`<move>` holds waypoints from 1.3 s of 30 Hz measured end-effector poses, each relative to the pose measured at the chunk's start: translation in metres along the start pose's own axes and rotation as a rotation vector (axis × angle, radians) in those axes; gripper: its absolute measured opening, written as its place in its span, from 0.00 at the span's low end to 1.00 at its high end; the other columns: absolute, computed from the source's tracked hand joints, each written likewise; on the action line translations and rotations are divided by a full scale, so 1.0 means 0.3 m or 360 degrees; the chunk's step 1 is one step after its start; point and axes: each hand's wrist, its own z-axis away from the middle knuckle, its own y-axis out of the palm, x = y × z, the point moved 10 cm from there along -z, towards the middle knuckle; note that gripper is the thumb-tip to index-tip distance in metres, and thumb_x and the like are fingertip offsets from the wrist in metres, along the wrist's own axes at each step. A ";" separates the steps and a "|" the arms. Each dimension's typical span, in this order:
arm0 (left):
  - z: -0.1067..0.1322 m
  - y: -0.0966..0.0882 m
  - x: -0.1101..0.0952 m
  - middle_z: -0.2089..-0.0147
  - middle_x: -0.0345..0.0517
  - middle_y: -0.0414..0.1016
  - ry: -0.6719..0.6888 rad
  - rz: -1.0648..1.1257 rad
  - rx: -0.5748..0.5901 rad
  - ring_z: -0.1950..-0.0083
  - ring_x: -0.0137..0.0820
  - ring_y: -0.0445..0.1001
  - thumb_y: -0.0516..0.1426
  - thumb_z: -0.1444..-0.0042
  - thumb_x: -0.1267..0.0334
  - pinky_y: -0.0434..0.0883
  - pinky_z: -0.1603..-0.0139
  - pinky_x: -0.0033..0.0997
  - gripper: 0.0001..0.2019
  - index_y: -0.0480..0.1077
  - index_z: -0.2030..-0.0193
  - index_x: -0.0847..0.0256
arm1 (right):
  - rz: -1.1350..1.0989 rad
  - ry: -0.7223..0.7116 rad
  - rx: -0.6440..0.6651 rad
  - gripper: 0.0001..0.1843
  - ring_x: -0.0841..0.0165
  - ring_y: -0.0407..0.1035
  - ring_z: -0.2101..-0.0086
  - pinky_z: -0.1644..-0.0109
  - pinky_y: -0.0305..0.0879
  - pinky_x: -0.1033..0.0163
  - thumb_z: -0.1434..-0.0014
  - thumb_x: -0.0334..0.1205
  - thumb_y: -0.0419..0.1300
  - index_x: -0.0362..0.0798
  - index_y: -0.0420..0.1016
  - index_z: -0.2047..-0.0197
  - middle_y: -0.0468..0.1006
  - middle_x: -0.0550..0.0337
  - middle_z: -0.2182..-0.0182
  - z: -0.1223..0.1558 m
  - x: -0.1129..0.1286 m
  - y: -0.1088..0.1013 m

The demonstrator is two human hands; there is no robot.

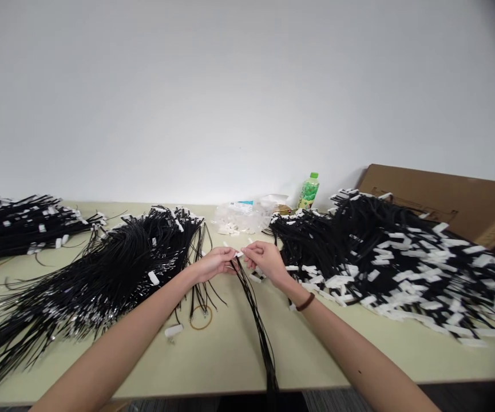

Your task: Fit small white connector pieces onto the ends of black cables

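Observation:
Mid-table, my left hand (pixel 216 263) is closed on the upper end of a bundle of thin black cables (pixel 253 309). The bundle runs down from it and hangs over the table's front edge. Small white connectors show at the cable ends between my hands. My right hand (pixel 266 260) pinches at one white connector (pixel 239 254) there; its fingertips partly hide the piece. To the left of my left hand lies a pile of black cables (pixel 131 252) with bare silvery ends. Beyond my right hand spreads a larger heap of black cables with white connectors (pixel 402 269).
A clear plastic bag (pixel 242 217) of small white parts lies behind my hands, with a green-capped bottle (pixel 308 191) beside it. A cardboard box (pixel 440 200) stands at the back right. More cables (pixel 19 226) lie far left. A rubber band (pixel 201 318) and loose white piece (pixel 174 330) lie near the front.

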 end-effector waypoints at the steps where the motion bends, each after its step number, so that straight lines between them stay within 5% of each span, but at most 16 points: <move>1: 0.002 0.008 0.001 0.69 0.47 0.73 -0.0005 -0.0029 0.0025 0.69 0.28 0.71 0.59 0.51 0.59 0.68 0.65 0.29 0.10 0.69 0.68 0.66 | -0.0026 -0.0012 -0.0024 0.20 0.72 0.66 0.83 0.80 0.64 0.68 0.51 0.55 0.56 0.43 0.68 0.71 0.73 0.57 0.80 0.005 0.004 -0.005; 27: 0.002 0.029 -0.013 0.71 0.44 0.69 0.0117 -0.0271 0.0100 0.69 0.28 0.68 0.59 0.51 0.55 0.66 0.68 0.27 0.13 0.70 0.67 0.65 | 0.0131 -0.0209 -0.0105 0.14 0.74 0.63 0.83 0.81 0.60 0.70 0.48 0.48 0.58 0.44 0.71 0.73 0.72 0.60 0.81 0.039 0.075 -0.027; 30: 0.002 0.026 -0.018 0.70 0.44 0.69 0.0132 -0.0257 0.0051 0.68 0.27 0.68 0.59 0.52 0.56 0.65 0.68 0.26 0.13 0.69 0.68 0.65 | 0.0155 -0.0255 -0.0115 0.12 0.74 0.64 0.82 0.78 0.61 0.70 0.47 0.46 0.58 0.45 0.71 0.66 0.72 0.62 0.79 0.043 0.091 -0.030; 35: 0.000 0.001 -0.026 0.71 0.41 0.67 0.0163 -0.0072 -0.0072 0.69 0.25 0.67 0.62 0.54 0.59 0.64 0.67 0.25 0.11 0.67 0.71 0.64 | 0.0593 -0.0747 -0.0277 0.09 0.72 0.67 0.74 0.69 0.63 0.68 0.41 0.40 0.52 0.45 0.68 0.59 0.73 0.58 0.71 0.090 0.196 -0.043; 39: -0.006 -0.018 -0.020 0.72 0.40 0.67 0.0152 0.0098 -0.0120 0.69 0.25 0.67 0.64 0.57 0.61 0.65 0.64 0.26 0.12 0.66 0.73 0.64 | 0.1208 -0.1191 -0.0137 0.09 0.71 0.66 0.67 0.66 0.59 0.67 0.39 0.34 0.49 0.46 0.69 0.64 0.72 0.58 0.67 0.147 0.250 0.039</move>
